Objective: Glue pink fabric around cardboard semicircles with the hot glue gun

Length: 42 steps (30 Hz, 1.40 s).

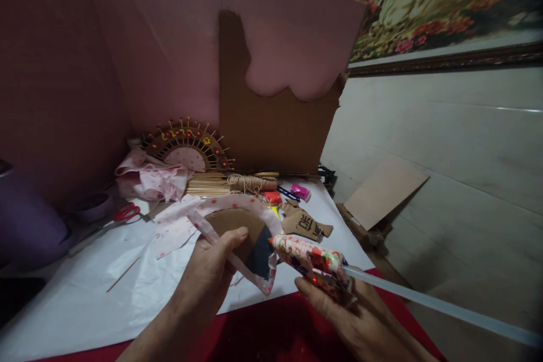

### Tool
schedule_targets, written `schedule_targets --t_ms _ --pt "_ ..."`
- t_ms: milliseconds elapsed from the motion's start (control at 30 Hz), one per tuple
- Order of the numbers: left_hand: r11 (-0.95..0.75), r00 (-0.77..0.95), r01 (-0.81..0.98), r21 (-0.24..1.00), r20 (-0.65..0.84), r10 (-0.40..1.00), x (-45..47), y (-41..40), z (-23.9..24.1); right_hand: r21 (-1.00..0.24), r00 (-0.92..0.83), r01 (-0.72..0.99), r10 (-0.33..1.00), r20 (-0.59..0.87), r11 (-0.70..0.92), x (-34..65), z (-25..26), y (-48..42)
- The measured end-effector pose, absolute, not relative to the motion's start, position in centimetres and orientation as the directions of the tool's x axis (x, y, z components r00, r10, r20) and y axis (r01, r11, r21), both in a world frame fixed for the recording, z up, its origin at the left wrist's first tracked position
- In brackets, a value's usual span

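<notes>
Nearest the camera, the right hand (356,317) is closed around a white, colourfully printed glue gun (314,254) with a long translucent glue stick (424,297). Its orange tip (271,241) is at the right edge of a half-round brown cardboard piece (227,220) bordered by pale pink dotted cloth (250,202); touching or not, I cannot tell. The left hand (216,263) grips this piece above the white-covered desk (85,308), thumb on its face. Beyond the piece lie thin wooden sticks (207,184) and brown twine (257,183); right of it, torn cardboard (305,222).

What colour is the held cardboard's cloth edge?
The cloth edge is pale pink with reddish spots, best in the head view.
</notes>
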<state>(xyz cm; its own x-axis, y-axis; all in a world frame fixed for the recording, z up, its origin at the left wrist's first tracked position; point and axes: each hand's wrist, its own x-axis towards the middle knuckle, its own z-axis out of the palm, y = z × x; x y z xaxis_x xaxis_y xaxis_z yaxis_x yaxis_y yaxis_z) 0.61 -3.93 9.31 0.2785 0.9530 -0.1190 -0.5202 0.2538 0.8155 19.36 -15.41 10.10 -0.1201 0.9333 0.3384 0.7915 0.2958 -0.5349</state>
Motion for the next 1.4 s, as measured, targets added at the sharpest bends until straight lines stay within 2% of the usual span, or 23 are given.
schedule_targets --t_ms 367,633,800,1033,1167,1233,1300,1400 --pt "0.262 0.384 -0.429 0.865 -0.088 0.919 0.6 -4.1 9.4 -0.613 -0.075 0.736 0.935 0.346 0.286 17.9 11.9 -14.3" --pt "0.241 0.341 -0.431 0.87 -0.09 0.936 0.5 -4.1 9.4 -0.641 -0.11 0.705 0.94 0.324 0.303 17.8 12.6 -14.5" --pt "0.225 0.335 -0.435 0.872 -0.075 0.939 0.5 -4.0 9.4 -0.667 -0.073 0.694 0.949 0.308 0.27 17.8 12.2 -13.9" --pt "0.233 0.375 -0.381 0.894 -0.081 0.923 0.5 -4.2 9.4 -0.607 -0.091 0.738 0.936 0.341 0.293 18.0 11.6 -13.4" --pt "0.239 0.381 -0.374 0.896 -0.086 0.921 0.4 -4.1 9.5 -0.402 -0.264 0.824 0.899 0.35 0.399 18.5 11.4 -14.0" --pt "0.242 0.377 -0.386 0.89 -0.087 0.922 0.4 -4.1 9.6 -0.347 -0.3 0.842 0.892 0.338 0.414 18.9 11.2 -14.3" --pt "0.245 0.376 -0.4 0.883 -0.085 0.923 0.4 -4.0 9.6 -0.41 -0.247 0.83 0.907 0.34 0.379 19.0 11.0 -14.5" --pt "0.232 0.36 -0.411 0.882 -0.077 0.93 0.4 -3.9 9.5 -0.594 -0.104 0.752 0.941 0.322 0.286 18.6 11.3 -14.6"
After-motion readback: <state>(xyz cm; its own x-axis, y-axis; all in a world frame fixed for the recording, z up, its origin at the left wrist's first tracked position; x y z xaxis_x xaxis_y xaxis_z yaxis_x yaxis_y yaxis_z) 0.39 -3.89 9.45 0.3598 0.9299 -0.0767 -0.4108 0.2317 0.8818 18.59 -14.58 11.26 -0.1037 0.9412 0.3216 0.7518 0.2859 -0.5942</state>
